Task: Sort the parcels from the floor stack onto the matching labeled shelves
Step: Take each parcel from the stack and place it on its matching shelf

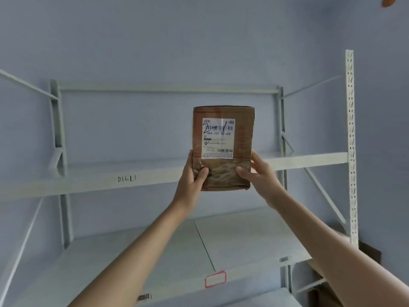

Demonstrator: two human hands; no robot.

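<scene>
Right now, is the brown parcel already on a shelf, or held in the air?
Held in the air: the left hand and right hand grip the parcel in front of the shelf.

A parcel (223, 147) stands upright in the middle, in front of the upper shelf (88, 185), held at its lower corners between the left hand (192, 173) and the right hand (261, 173). Below and nearer lies the lower shelf (243, 235), a label holder (215, 279) on its near edge. A shelf upright (352, 140) rises at the right.
</scene>
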